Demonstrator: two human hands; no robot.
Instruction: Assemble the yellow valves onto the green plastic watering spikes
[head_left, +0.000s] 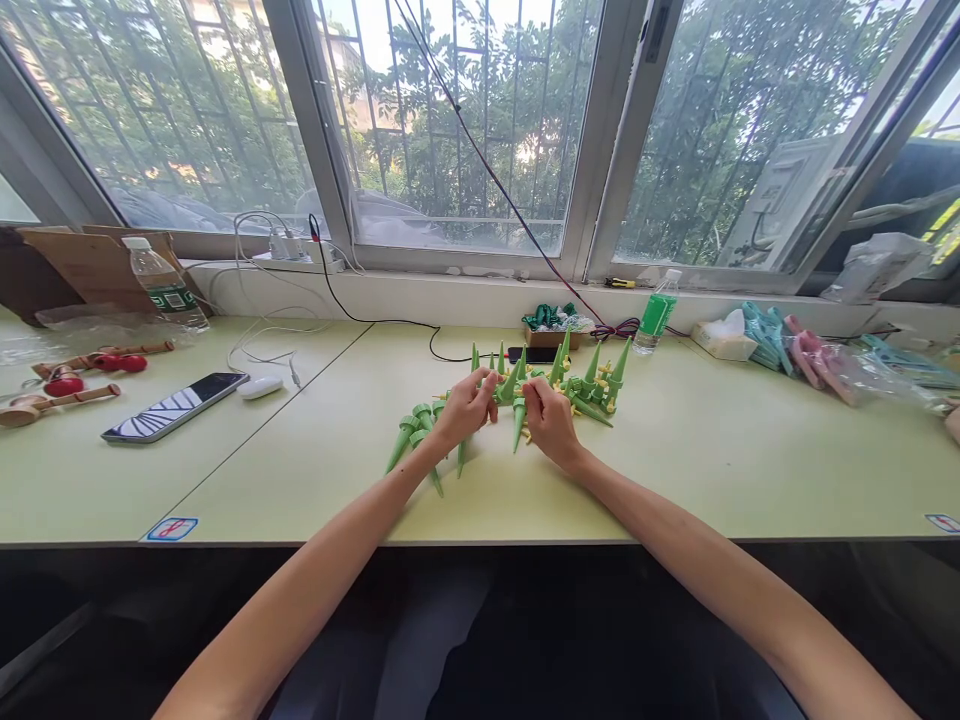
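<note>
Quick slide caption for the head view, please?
Left hand and right hand, fingers curled, close together among green cones on a pale table before windows.

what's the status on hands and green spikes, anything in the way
Left hand, right hand close together, grip unclear. Green spikes on both sides, some upright. Nothing visibly blocking.

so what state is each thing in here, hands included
left hand: fingers curled, anything held unclear
right hand: fingers curled, anything held unclear
green spikes: some standing points up, others lying down
phone at left: flat, screen up
left bottle: capped
right bottle: upright, capped
tissue box: tissue sticking out
wooden toys: lying down
</note>
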